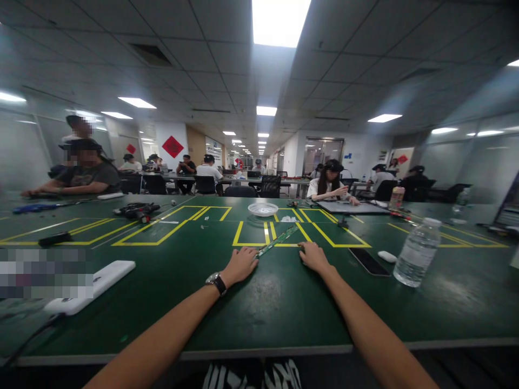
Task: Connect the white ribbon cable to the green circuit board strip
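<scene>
A long, narrow green strip [278, 241] with pale markings, like a slim circuit board, lies slanted over the yellow tape. My left hand [242, 263], with a watch on its wrist, grips the strip's near end with its fingertips. To the right of the strip, my right hand [314, 256] rests low at the table with bent fingers slightly apart and nothing visible in them. Beyond the strip stands a clear round dish [263, 209], with small clear pieces [288, 219] beside it.
On the green table [259, 308], a black phone [368, 261], white case [387, 256] and water bottle [417, 253] stand right. A white power bank [91, 286] with a cable lies left; black tools [138, 210] lie farther back. A person [330, 186] sits across the table.
</scene>
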Demonstrator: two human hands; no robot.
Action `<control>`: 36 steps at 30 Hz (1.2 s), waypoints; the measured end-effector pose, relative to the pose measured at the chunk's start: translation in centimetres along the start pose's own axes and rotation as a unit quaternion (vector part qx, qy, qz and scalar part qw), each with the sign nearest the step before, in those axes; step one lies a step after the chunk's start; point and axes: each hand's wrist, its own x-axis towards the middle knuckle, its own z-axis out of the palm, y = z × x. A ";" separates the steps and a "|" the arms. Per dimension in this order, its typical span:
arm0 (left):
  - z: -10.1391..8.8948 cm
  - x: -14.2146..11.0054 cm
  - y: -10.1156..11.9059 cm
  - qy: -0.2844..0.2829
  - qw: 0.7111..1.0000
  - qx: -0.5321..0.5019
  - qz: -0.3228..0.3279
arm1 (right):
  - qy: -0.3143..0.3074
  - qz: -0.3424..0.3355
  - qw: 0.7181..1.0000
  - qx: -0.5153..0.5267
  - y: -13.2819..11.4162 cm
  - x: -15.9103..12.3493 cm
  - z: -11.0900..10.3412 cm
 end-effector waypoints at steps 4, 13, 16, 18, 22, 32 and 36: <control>-0.4 0.0 0.1 -0.009 1.000 0.000 0.024 | -0.005 -0.001 1.000 0.002 -0.1 0.0 -0.2; -1.0 -0.4 2.6 0.004 0.998 -0.011 0.064 | -0.007 -0.009 1.000 0.016 -0.4 0.1 -0.1; -0.9 -0.7 3.1 0.007 0.997 -0.027 0.075 | -0.009 -0.025 0.999 0.026 -0.8 0.1 -0.1; -0.9 -0.9 3.1 -0.006 0.995 -0.043 0.086 | -0.013 -0.040 0.999 0.033 -1.1 0.1 -0.1; -0.8 -1.1 2.8 -0.049 0.992 -0.065 0.096 | -0.020 -0.067 0.997 0.045 -1.6 0.0 0.0; -1.4 -1.3 4.4 -0.029 0.981 -0.098 0.164 | -0.011 -0.085 0.995 0.056 -2.6 -0.5 0.1; -1.0 -1.3 4.4 -0.026 0.981 -0.100 0.166 | -0.008 -0.094 0.994 0.061 -3.2 -0.6 0.2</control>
